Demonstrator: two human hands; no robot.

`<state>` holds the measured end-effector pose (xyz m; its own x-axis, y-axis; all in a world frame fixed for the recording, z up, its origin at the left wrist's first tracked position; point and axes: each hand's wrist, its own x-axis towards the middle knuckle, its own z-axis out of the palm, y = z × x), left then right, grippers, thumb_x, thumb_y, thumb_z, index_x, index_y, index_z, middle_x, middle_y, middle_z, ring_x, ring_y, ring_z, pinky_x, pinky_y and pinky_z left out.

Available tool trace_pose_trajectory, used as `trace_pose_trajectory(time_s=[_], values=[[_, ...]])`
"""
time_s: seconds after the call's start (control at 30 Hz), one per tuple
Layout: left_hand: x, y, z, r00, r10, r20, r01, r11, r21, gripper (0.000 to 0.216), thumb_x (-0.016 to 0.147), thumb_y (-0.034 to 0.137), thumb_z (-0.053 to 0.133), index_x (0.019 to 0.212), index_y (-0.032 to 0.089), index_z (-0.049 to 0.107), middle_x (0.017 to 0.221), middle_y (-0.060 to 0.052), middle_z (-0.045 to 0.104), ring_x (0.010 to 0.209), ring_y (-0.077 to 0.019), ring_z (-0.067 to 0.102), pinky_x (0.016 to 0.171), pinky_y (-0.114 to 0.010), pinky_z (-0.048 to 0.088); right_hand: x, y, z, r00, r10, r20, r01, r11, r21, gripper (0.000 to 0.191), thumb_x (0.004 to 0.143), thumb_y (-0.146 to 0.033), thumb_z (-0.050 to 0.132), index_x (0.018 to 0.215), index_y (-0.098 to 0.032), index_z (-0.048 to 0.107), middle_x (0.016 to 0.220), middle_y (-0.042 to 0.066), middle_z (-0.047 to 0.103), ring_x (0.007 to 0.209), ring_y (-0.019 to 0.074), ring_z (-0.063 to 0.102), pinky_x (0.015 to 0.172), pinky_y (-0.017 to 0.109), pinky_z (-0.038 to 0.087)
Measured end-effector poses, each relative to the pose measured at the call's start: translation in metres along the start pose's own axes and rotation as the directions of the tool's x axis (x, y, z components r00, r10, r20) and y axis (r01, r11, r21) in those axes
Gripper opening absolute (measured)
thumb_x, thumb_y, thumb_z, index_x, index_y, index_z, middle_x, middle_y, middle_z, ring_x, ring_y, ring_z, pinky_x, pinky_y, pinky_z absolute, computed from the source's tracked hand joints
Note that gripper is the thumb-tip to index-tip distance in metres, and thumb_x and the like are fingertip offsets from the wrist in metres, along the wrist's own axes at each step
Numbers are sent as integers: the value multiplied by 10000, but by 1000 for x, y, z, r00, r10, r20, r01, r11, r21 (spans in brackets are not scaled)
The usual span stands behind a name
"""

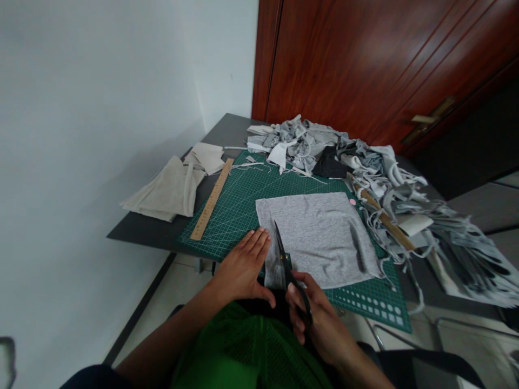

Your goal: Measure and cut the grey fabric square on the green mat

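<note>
I see the right hand (pixel 314 313) clenched on the scissors (pixel 290 273), blades in the grey cloth (pixel 320 235); the left hand (pixel 243 267) lies flat, fingers together, on its near-left edge. Handles hidden.

No text, label, brand or number is legible in this view. The green cutting mat (pixel 243 205) bears only a printed grid, and the scale markings on the wooden ruler (pixel 212 199) are too small to read.
</note>
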<state>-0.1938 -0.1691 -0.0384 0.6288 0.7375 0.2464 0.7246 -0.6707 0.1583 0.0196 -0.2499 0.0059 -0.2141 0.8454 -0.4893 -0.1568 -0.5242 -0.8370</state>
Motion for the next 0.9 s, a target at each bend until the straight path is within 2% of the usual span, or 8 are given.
trace_pose_trajectory(time_s=[0.1, 0.27, 0.6, 0.9], values=[[0, 0, 0, 1000, 1, -7, -1, 1000, 2, 1330, 736, 1003, 471, 1582, -14, 332, 1653, -285, 357, 1584, -389, 271, 1310, -484, 168, 0, 0, 0, 1000, -9, -4, 9, 1000, 1, 751, 811, -681, 792, 1299, -227, 445, 676, -100, 507, 448, 59, 406, 364, 174, 389], [1, 0, 0, 1000, -1, -8, 1, 1000, 0, 1312, 734, 989, 499, 1574, -9, 350, 1652, -289, 357, 1573, -400, 293, 1303, -494, 188, 0, 0, -2, 1000, -13, -8, 14, 999, 47, 721, 797, -635, 824, 1281, -240, 464, 767, -66, 582, 469, 61, 450, 371, 184, 423], [1, -1, 0, 1000, -5, -20, 5, 1000, -25, 1275, 745, 978, 514, 1579, 25, 363, 1642, -264, 392, 1573, -386, 300, 1314, -507, 180, 1, 23, -12, 1000, 13, 8, -14, 987, 162, 693, 771, -700, 808, 1212, -275, 483, 709, -103, 502, 429, 39, 359, 323, 136, 323], [1, -6, -1, 1000, -18, -23, 18, 1000, -13, 1272, 728, 1012, 443, 1561, 52, 414, 1605, -259, 450, 1524, -401, 387, 1282, -541, 275, 4, 35, -8, 998, 31, 50, -39, 985, 170, 754, 709, -772, 815, 1198, -299, 489, 674, -112, 502, 405, 44, 381, 354, 157, 335]])
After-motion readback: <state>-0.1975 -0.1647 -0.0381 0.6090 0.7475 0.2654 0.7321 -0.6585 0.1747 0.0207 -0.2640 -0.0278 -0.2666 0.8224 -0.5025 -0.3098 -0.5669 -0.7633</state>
